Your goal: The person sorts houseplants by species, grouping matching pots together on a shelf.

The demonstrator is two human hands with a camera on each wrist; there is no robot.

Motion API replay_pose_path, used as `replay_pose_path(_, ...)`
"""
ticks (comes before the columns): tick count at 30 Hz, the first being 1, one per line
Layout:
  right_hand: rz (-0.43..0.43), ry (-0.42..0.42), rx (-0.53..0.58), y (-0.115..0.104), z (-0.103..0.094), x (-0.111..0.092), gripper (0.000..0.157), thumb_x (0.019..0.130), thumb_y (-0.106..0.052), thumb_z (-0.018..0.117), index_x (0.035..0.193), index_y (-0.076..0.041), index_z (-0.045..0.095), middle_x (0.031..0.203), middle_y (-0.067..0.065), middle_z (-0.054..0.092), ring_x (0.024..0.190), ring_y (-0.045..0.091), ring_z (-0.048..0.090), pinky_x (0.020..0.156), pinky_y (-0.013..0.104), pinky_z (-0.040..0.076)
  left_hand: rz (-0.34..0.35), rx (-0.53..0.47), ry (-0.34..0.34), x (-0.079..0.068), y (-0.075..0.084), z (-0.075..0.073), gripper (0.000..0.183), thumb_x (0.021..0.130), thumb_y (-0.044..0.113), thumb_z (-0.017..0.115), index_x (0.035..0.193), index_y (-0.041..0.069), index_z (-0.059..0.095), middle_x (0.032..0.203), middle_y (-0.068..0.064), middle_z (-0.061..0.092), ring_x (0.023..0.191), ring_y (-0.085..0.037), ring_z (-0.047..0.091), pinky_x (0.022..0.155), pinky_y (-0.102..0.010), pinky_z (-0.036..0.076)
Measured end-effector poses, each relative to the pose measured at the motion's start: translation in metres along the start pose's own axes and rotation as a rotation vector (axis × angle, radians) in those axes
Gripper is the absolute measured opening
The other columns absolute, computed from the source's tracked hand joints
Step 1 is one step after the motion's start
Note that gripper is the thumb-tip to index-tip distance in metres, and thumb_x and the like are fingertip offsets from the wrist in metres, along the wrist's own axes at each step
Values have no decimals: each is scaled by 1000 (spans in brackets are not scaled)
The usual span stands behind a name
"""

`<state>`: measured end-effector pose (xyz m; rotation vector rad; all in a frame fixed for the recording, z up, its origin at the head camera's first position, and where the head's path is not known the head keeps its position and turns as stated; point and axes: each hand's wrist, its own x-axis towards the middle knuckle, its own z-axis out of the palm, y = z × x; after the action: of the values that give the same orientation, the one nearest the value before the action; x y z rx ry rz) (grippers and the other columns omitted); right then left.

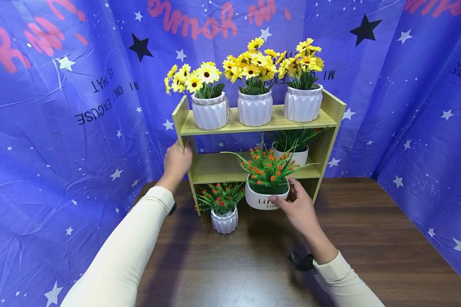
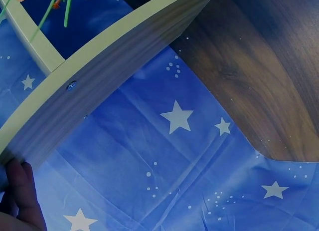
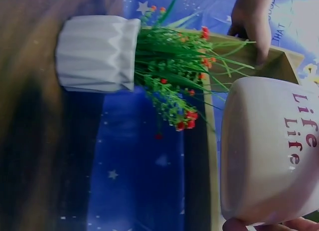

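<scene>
My right hand (image 1: 300,209) pinches a white oval planter (image 1: 266,200) by its right side, thumb on the front beside the "Life" lettering. Small orange flowers (image 1: 269,168) and long green blades rise from it. The planter is held in front of the middle board of a wooden shelf (image 1: 211,166). With my left hand (image 1: 178,160) I grip the shelf's left side panel, just below the top board. In the left wrist view, fingers (image 2: 25,191) lie against that panel's outer face. The right wrist view shows the planter (image 3: 269,151) close up, tilted sideways in that view.
Three ribbed white pots with yellow flowers (image 1: 253,68) stand on the top board. Another white pot (image 1: 296,155) sits at the right of the middle board. A ribbed pot with red flowers (image 1: 224,219) stands on the wooden table (image 1: 230,273) by the shelf's lower left. A blue starry curtain (image 1: 100,128) surrounds it.
</scene>
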<state>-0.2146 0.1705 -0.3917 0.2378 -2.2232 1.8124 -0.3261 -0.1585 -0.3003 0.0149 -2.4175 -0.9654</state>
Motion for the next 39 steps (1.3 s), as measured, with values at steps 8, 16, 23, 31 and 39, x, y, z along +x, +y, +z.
replay_pose_path(8,-6,15,-59,-10,7,32,80,85,-27,80,146,-2,33,137,18,56,120,28,58,89,30,50,-3,-14,-12,-1,2,2,38,103,41,40,79,12,45,91,-23,66,86,-44,63,73,-54,47)
replay_pose_path(16,-30,40,-119,-10,10,48,79,86,-26,79,146,0,35,135,21,55,119,31,58,93,45,49,1,-22,-15,-1,4,2,38,104,39,41,77,12,43,83,-21,63,81,-41,63,70,-53,47)
replay_pose_path(23,-47,46,-163,-10,20,62,73,87,-33,78,141,-1,41,135,22,54,120,33,57,91,47,51,6,-18,-14,-1,3,1,38,104,40,41,78,12,45,88,-23,65,84,-43,64,71,-54,47)
replay_pose_path(31,-76,61,-262,-17,26,78,67,85,-31,80,137,1,51,122,19,63,106,31,62,86,46,49,-6,-8,0,0,1,0,37,103,38,43,79,10,47,98,-25,67,91,-46,64,74,-56,47)
replay_pose_path(39,-93,54,-237,-11,35,91,68,89,-29,76,144,-2,47,127,20,62,111,31,60,90,46,47,-4,-9,-11,-1,2,-3,37,104,38,42,82,9,51,102,-27,67,92,-47,64,76,-57,47)
